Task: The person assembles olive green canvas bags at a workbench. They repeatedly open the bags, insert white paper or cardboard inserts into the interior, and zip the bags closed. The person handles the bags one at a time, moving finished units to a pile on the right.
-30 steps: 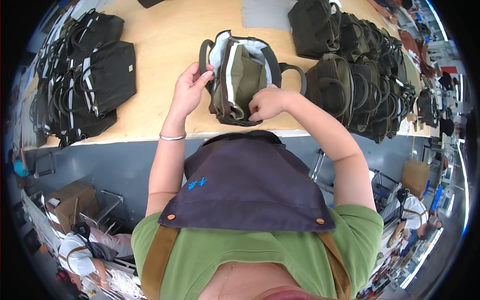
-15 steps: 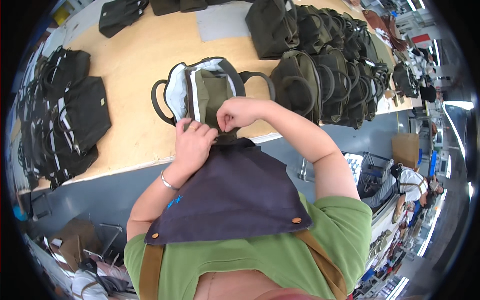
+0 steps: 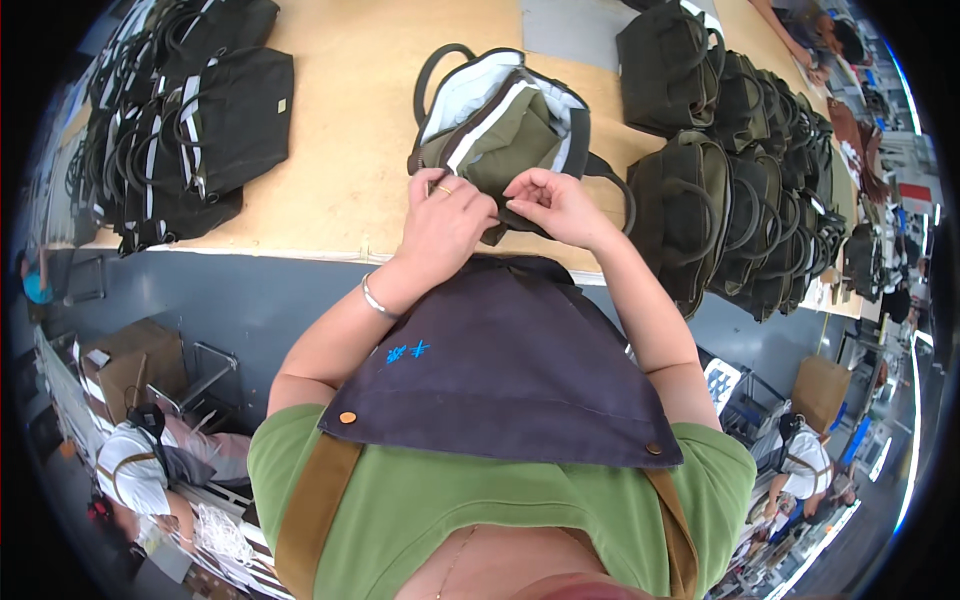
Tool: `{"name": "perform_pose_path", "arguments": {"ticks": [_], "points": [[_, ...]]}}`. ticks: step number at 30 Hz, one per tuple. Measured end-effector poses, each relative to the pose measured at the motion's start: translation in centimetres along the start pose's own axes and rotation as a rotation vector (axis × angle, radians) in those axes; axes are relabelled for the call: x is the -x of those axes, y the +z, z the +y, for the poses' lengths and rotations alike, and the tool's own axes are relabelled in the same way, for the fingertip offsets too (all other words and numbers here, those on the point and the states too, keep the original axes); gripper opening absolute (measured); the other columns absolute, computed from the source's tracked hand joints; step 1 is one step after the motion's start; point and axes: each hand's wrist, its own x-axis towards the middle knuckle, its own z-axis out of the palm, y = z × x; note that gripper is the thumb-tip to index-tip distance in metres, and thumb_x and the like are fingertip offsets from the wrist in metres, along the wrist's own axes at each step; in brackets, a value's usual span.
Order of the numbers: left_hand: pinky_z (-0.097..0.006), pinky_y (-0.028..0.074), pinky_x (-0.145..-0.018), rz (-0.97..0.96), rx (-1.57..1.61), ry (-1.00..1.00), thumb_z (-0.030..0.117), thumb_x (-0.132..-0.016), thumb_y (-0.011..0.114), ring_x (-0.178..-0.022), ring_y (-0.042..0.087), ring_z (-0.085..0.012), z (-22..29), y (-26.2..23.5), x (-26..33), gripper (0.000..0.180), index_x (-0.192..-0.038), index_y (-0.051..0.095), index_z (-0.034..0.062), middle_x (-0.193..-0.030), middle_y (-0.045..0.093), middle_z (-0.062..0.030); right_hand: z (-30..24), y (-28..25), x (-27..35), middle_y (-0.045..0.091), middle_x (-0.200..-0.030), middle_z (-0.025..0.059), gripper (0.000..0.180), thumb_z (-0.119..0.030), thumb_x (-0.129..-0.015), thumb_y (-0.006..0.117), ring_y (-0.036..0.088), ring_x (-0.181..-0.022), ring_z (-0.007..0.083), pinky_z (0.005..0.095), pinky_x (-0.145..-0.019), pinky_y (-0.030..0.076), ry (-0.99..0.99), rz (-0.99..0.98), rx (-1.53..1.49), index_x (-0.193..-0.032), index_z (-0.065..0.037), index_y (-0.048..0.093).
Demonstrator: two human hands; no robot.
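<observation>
An olive-green handbag [image 3: 515, 150] with dark handles stands on the table in front of me, its mouth gaping upward. Pale lining [image 3: 465, 110] shows along its inside, with an olive inner pocket and a dark zip edged in white. My left hand [image 3: 448, 225] is closed over the bag's near left rim, fingers curled on the fabric. Close beside it, my right hand [image 3: 562, 208] pinches thumb and fingertips together at the near rim. Whatever lies between those fingertips is too small to make out.
Dark handbags [image 3: 235, 120] are packed together on the left of the wooden table [image 3: 340, 140]. More olive bags [image 3: 680, 215] stand in rows at the right, close to the open bag's handle. Co-workers sit behind on both sides, near cardboard boxes [image 3: 140, 370].
The whole view has swung, so the bag and table sit further right and higher. My right hand has turned from a curled fist to a pinch with fingers more extended. My left stays on the rim.
</observation>
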Motion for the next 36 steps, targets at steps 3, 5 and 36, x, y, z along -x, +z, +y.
{"name": "perform_pose_path", "arguments": {"ticks": [3,5,36], "points": [[-0.044,0.026,-0.102,0.050,0.033,-0.100,0.019,-0.071,0.076,-0.102,0.056,-0.0122,0.5,0.7,0.1,0.020,-0.089,0.067,0.0165,-0.083,0.060,0.0053,-1.8,-0.6,0.4,0.066,-0.083,0.0077,0.016,-0.017,-0.083,0.072,0.062,-0.071,0.0200,0.0329,-0.068,0.050,-0.024,-0.094,0.508,-0.089,-0.003,0.068],[-0.046,0.025,-0.101,0.116,0.035,-0.048,0.019,-0.071,0.076,-0.099,0.057,-0.0130,1.1,1.1,-0.2,0.017,-0.086,0.067,0.0172,-0.080,0.060,0.0052,-3.1,-1.0,0.4,0.065,-0.083,0.0091,0.017,-0.020,-0.082,0.072,0.061,-0.071,0.0226,0.0343,-0.065,0.048,0.156,-0.185,0.607,-0.081,-0.004,0.069],[-0.043,0.027,-0.093,0.165,0.024,0.048,0.014,-0.072,0.066,-0.085,0.053,-0.0107,1.0,2.3,2.0,0.016,-0.082,0.071,0.0250,-0.074,0.052,0.0085,-2.9,-1.8,3.5,0.061,-0.093,0.0067,0.033,-0.014,-0.069,0.082,0.057,-0.095,0.0261,0.0359,-0.080,0.045,-0.311,-0.096,0.533,-0.096,-0.006,0.064]]}}
